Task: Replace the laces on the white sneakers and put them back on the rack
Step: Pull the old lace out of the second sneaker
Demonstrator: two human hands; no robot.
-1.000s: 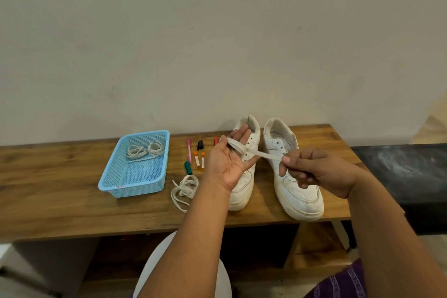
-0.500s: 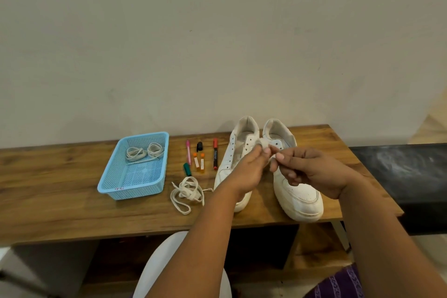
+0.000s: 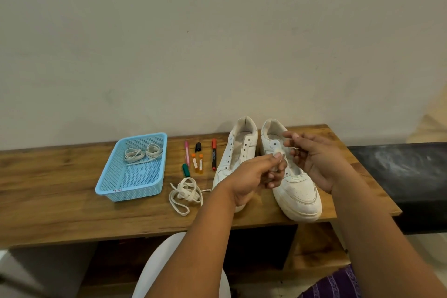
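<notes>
Two white sneakers stand side by side on the wooden bench (image 3: 60, 191), toes toward me: the left sneaker (image 3: 238, 152) and the right sneaker (image 3: 297, 191), both without laces. My left hand (image 3: 256, 176) hovers between them and pinches a small wad of white lace (image 3: 277, 155) between thumb and fingers. My right hand (image 3: 314, 159) is over the right sneaker, its fingers loosely curled beside the wad; a blurred bit of lace seems to run to its fingertips. A loose tangle of white lace (image 3: 186, 193) lies on the bench left of the sneakers.
A light blue plastic basket (image 3: 135, 189) at the left holds two coiled laces (image 3: 142, 153). Several markers and small tubes (image 3: 199, 157) lie between basket and sneakers. A white stool (image 3: 157, 266) is below me. A dark surface (image 3: 399, 172) adjoins the bench on the right.
The lace, stretched between both hands a second ago, is now bunched into a wad in my left hand. My right hand has shifted right and loosened. Both hands stayed above the sneakers.
</notes>
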